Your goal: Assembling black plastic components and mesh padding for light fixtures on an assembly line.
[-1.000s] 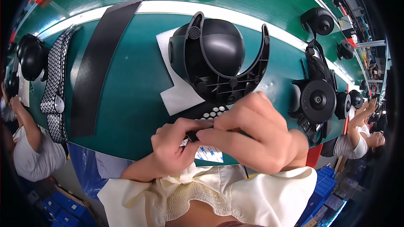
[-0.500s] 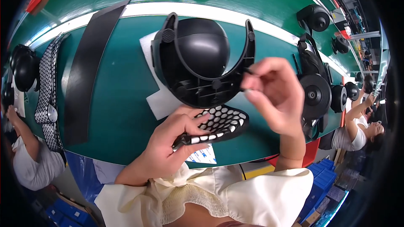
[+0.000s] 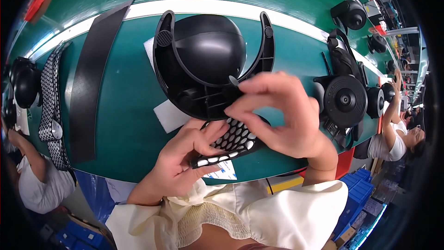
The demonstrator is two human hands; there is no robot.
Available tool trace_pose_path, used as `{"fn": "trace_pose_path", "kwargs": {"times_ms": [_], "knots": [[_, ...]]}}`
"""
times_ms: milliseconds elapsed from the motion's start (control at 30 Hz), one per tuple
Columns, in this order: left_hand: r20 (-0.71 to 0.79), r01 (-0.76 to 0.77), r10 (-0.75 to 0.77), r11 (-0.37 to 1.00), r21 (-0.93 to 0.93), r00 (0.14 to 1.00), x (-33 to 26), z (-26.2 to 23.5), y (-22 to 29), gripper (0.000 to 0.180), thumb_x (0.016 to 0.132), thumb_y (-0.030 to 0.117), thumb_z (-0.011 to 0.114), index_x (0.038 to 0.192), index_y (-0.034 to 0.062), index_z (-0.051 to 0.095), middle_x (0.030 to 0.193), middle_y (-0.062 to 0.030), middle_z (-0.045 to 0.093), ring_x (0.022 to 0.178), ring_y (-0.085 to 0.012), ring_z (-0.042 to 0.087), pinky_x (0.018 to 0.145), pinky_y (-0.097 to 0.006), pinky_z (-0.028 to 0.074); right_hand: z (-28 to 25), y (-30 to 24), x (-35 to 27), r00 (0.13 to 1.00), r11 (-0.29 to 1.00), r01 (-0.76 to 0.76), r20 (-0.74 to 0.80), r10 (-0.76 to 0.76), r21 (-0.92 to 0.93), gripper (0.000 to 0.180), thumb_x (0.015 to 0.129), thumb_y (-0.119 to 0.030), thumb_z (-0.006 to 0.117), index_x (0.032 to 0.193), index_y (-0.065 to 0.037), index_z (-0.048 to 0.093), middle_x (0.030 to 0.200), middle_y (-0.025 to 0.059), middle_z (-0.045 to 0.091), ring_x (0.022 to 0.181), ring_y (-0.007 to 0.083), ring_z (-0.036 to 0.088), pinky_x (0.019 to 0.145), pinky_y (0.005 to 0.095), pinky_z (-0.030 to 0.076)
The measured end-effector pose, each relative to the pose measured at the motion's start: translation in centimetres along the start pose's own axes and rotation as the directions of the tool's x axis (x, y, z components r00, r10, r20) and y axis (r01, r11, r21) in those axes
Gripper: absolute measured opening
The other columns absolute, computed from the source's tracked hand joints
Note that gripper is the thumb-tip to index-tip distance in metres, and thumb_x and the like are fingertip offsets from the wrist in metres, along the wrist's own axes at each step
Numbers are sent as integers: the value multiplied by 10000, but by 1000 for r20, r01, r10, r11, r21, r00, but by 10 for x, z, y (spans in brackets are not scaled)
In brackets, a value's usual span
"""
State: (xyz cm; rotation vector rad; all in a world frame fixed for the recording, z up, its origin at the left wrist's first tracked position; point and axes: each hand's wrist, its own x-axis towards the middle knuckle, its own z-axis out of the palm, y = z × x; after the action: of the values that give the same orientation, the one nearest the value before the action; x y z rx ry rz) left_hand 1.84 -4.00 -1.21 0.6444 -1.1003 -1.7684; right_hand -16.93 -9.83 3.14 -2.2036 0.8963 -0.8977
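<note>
Now the left hand pinches the perforated grille mid-frame; right hand fingertips pinch a small part—could drop if loosened.

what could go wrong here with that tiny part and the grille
The right hand pinches a very small dark piece by the fingertips over the black dome housing; it could slip into the housing's ribs. The left hand holds the perforated grille near the green belt's edge, so it might drop off.

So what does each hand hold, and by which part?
Left hand holds the black perforated grille by its lower-left end. Right hand pinches something small, too hidden to identify.
</note>
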Motion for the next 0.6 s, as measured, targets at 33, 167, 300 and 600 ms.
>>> {"fn": "trace_pose_path", "kwargs": {"times_ms": [33,167,300,600], "knots": [[0,-29,29,998,-48,1000,-2,-2,-1,171,707,-86,570,848,-33,489,1190,-196,327,1201,-319,309,1013,-431,229,-3,-1,1,983,954,175,97,-155,-244,408,602,24,631,991,10,509,834,44,585,716,118,564,606,221,398],[12,-52,52,998,28,999,-1,-2,-3,120,724,-64,562,815,-33,491,1119,-204,383,1157,-308,371,984,-421,275,-3,-7,-1,958,829,273,63,-279,-488,376,570,-95,709,919,-5,602,827,15,632,687,118,561,597,251,333],[-57,12,-11,1000,14,998,-2,-1,-1,117,728,-53,559,819,-41,486,1089,-197,392,1158,-325,366,984,-434,285,-7,8,-13,988,995,99,-114,-101,-23,259,637,-24,658,881,5,575,845,65,600,685,157,545,594,236,376],[-72,22,-25,999,-36,997,0,-1,0,132,738,-46,560,827,-39,463,1136,-219,410,1128,-309,415,976,-404,310,-11,21,-15,940,891,-209,-170,297,402,93,717,41,572,792,-13,558,873,79,554,784,111,491,638,209,358]]}}
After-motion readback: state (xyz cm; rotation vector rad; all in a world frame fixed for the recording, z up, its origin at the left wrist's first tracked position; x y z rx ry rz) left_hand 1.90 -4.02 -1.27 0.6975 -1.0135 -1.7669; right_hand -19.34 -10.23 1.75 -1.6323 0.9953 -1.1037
